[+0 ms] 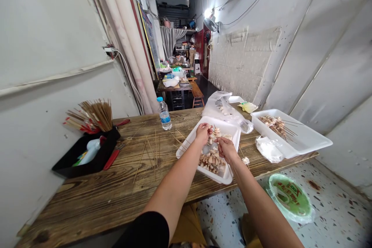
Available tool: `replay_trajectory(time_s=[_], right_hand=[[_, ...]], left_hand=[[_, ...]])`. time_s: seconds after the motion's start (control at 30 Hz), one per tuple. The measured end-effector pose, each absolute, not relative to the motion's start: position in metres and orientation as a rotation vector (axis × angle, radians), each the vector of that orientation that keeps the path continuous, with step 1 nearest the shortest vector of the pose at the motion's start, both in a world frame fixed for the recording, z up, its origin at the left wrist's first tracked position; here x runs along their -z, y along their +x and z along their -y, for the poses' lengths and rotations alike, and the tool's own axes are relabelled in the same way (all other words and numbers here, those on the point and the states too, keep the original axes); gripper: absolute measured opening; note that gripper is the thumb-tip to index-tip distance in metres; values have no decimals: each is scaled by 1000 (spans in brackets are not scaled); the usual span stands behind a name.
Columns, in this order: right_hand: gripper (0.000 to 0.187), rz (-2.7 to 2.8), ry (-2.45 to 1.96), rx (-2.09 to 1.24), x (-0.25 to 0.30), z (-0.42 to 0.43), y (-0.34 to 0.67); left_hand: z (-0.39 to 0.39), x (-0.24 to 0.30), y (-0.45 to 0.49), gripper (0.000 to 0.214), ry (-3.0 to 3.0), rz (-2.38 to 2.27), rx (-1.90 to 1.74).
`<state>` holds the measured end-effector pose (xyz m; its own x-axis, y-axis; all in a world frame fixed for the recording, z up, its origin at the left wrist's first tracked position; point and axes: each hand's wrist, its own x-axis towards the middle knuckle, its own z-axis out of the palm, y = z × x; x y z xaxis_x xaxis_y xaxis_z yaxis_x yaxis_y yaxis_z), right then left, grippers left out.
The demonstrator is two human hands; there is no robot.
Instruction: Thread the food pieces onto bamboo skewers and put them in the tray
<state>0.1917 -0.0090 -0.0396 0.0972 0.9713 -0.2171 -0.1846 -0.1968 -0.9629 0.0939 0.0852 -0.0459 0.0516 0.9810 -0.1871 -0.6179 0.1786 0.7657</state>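
Both of my hands are over a white plastic tray [236, 139] of small pale, pinkish-beige food pieces [213, 161]. My left hand [204, 132] is closed in a pinch at the tray's far side, with a small pale piece at its fingertips. Close by on the right, my right hand [227, 149] is closed, and a thin bamboo skewer seems to run through its grip; the fingers hide most of it. Loose bamboo skewers [155, 151] lie on the table left of the tray, and a few rest across its left rim. A skewer with a pale piece [245, 161] lies at the right.
A second white tray [310, 139] holds loaded skewers [276, 126]. Around them are a plastic bag [222, 108], a white packet [269, 149], a water bottle [165, 116] and a black box [72, 162] with skewer bundles. A lined green bucket [290, 197] stands on the floor. Someone sits far back.
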Motion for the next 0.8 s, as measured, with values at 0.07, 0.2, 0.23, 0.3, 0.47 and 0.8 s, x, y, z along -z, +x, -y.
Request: replay_trajectory(time_s=[0.07, 0.2, 0.23, 0.3, 0.47, 0.8], right_hand=[[16, 900, -1286, -1350, 40, 9, 192], [16, 937, -1290, -1363, 39, 11, 193], [16, 949, -1291, -1366, 39, 11, 193], [15, 968, -1294, -1369, 39, 12, 193], [13, 960, -1299, -1368, 39, 12, 192], [18, 918, -1298, -1349, 40, 10, 193]], left_hand=[[-85, 45, 93, 11, 529, -750, -1294], [-84, 44, 90, 14, 515, -676, -1245], [-84, 43, 90, 13, 540, -667, -1231], [-84, 42, 88, 12, 589, -646, -1206], [-84, 43, 89, 14, 612, -672, -1246], [-92, 51, 90, 23, 467, -865, -1286]])
